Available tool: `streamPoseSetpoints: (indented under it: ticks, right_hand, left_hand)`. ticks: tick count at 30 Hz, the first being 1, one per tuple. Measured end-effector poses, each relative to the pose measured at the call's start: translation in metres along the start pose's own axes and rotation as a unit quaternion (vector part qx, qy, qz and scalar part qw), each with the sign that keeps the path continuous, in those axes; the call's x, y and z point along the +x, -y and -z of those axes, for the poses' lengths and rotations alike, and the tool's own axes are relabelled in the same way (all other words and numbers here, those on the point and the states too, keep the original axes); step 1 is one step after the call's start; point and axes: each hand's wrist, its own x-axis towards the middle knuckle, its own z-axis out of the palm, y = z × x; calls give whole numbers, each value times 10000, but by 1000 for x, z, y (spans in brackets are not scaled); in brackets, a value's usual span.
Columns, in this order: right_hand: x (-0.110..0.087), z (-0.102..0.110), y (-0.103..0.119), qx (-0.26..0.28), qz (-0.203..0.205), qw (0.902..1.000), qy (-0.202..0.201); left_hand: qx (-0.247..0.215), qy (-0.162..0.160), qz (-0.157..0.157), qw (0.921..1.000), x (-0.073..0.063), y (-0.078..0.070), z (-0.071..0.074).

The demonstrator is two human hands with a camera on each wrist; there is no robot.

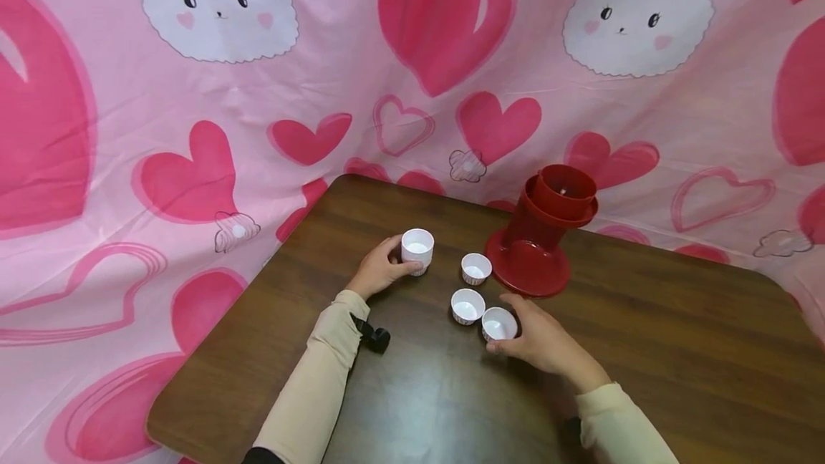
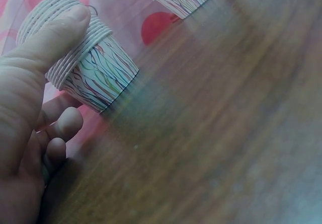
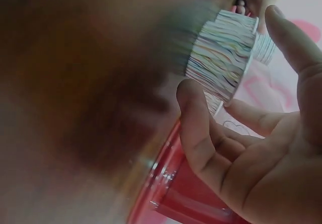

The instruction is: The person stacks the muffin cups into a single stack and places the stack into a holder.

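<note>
My left hand (image 1: 380, 268) grips a stack of white paper baking cups (image 1: 417, 243), its thumb across the rolled rims. The left wrist view shows colourful wavy stripes on the stack's lowest cup (image 2: 103, 75). Around a single paper baking cup (image 1: 499, 325) my right hand (image 1: 541, 335) spreads its thumb and fingers. In the right wrist view the thumb (image 3: 292, 40) stands apart from that striped cup (image 3: 221, 53), and a fingertip lies close to its side; contact is unclear. Two more cups stand upright nearby, one (image 1: 468, 306) beside it and one (image 1: 476, 268) farther back.
A red plastic stand (image 1: 548, 235) with a round base and a cylindrical top rises behind the right hand. Everything stands on a brown wooden table (image 1: 677, 321). A pink cloth (image 1: 348, 34) with hearts and rabbit faces hangs behind the table's far edge.
</note>
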Motion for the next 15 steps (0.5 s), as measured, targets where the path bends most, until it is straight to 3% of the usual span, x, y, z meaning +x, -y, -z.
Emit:
streamPoseSetpoints:
  ticks: [15]
  right_hand:
    - [0,-3,-7,361,-64,9992,-129]
  left_hand:
    - [-72,-1,95,9999,1,-1,-1]
